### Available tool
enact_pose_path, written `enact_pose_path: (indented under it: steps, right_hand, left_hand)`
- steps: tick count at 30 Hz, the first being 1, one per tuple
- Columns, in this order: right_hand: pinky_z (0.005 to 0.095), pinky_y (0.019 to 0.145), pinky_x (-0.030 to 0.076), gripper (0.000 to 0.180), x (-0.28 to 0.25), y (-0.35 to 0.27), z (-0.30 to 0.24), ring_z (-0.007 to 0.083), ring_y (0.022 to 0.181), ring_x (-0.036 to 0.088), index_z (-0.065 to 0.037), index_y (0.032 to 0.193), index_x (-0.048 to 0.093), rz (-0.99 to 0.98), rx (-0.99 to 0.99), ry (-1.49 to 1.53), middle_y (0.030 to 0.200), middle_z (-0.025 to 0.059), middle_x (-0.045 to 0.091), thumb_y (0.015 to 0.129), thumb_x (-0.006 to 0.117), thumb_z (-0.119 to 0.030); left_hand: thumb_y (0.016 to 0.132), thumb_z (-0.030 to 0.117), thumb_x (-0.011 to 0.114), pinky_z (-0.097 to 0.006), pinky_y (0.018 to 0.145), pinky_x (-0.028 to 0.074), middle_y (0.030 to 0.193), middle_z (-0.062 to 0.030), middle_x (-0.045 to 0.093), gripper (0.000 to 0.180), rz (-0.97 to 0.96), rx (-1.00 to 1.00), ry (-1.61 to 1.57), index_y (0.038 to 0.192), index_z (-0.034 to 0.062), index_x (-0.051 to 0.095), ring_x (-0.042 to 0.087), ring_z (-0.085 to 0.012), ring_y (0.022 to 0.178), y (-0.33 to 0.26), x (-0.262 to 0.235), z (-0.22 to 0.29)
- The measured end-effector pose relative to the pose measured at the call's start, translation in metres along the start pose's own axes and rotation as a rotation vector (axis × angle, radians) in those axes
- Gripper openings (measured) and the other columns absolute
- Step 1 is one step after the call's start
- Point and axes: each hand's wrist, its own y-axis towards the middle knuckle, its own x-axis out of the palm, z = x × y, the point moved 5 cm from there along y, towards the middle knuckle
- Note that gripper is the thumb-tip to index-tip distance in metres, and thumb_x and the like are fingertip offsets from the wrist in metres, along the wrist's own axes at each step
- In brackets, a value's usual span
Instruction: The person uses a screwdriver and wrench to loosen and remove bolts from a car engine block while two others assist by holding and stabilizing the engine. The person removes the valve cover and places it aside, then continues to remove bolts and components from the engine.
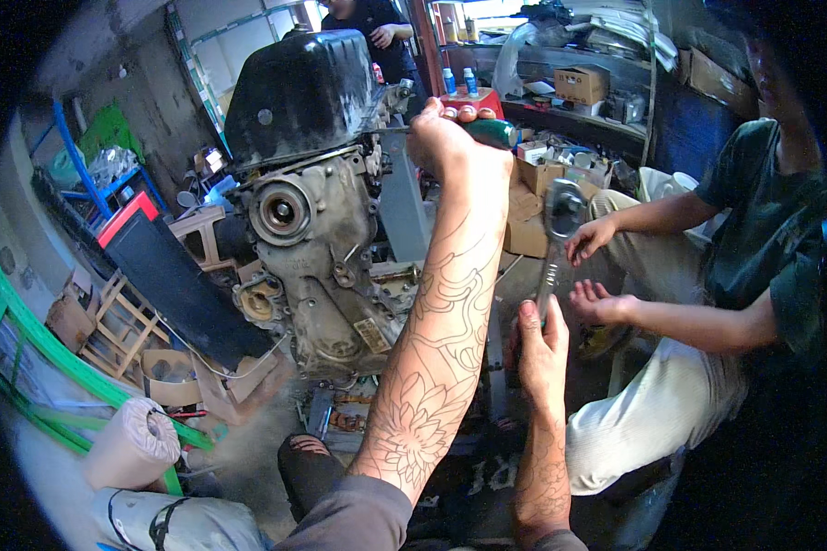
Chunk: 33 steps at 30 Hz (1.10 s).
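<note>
An engine block (317,275) stands in front of me with a black oil pan (294,96) on top. My left hand (452,138) is wrapped round the green handle of a screwdriver (494,134), and its thin shaft points left to the seam below the pan. I cannot tell whether the tip touches. Lower and to the right, my right hand (544,354) grips a metal ratchet wrench (554,248), held upright with its head up. A seated co-worker's hand (605,303) is open close to the ratchet, apart from it.
The co-worker's leg (652,413) is close on my right. Another person (390,46) stands behind the engine. Cardboard boxes (528,207) and a shelf (606,129) stand behind at right. A green metal frame (55,354) and a rolled bundle (133,443) are at left.
</note>
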Motion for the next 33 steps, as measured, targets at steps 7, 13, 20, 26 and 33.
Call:
enact_pose_path:
  steps: [7, 13, 20, 26, 33]
  right_hand:
    - [0.0227, 0.053, 0.043, 0.015, 0.032, -0.002, -0.044, 0.0104, 0.063, 0.053, -0.004, 0.099, 0.043, -0.143, -0.294, 0.366, 0.076, 0.0046, 0.055, 0.096, 0.044, -0.018]
    - [0.0244, 0.048, 0.034, 0.022, 0.011, 0.047, -0.048, 0.0053, 0.056, 0.041, -0.003, 0.078, 0.049, 0.168, -0.368, -0.290, 0.060, -0.0013, 0.047, 0.091, 0.056, -0.020]
    - [0.0257, 0.048, 0.035, 0.020, 0.044, 0.073, -0.036, 0.0060, 0.052, 0.036, -0.003, 0.065, 0.050, 0.094, -0.313, -0.291, 0.054, -0.0025, 0.046, 0.076, 0.066, -0.007]
    - [0.0242, 0.045, 0.032, 0.023, 0.031, 0.063, -0.038, 0.0064, 0.052, 0.037, -0.003, 0.061, 0.045, 0.145, -0.295, -0.114, 0.053, -0.0034, 0.042, 0.077, 0.060, -0.007]
    - [0.0247, 0.048, 0.032, 0.019, 0.032, 0.060, -0.040, 0.0084, 0.055, 0.039, -0.002, 0.063, 0.048, 0.222, -0.345, 0.010, 0.056, -0.0010, 0.045, 0.076, 0.062, -0.002]
  left_hand:
    - [0.085, 0.010, 0.042, -0.028, 0.051, 0.039, 0.054, 0.0014, 0.038, 0.009, -0.002, -0.029, 0.031, 0.077, 0.0103, 0.039, 0.040, -0.0123, 0.046, -0.009, 0.000, -0.002]
    - [0.086, 0.009, 0.042, -0.028, 0.050, 0.039, 0.053, 0.0015, 0.039, 0.009, -0.004, -0.054, 0.022, 0.077, 0.0107, 0.039, 0.039, -0.0123, 0.046, -0.014, 0.007, 0.001]
    - [0.085, 0.010, 0.042, -0.028, 0.047, 0.038, 0.053, 0.0010, 0.039, 0.014, -0.028, -0.033, 0.042, 0.072, 0.0111, 0.038, 0.040, -0.0126, 0.045, -0.007, 0.004, 0.005]
    - [0.084, 0.012, 0.044, -0.030, 0.048, 0.039, 0.050, 0.0006, 0.037, 0.021, -0.015, -0.040, 0.042, 0.064, 0.0127, 0.038, 0.040, -0.0141, 0.043, -0.006, 0.002, 0.003]
    - [0.087, 0.012, 0.040, -0.027, 0.044, 0.037, 0.050, 0.0023, 0.037, 0.020, -0.028, -0.103, 0.018, 0.066, 0.0128, 0.037, 0.038, -0.0112, 0.042, -0.008, 0.005, -0.002]
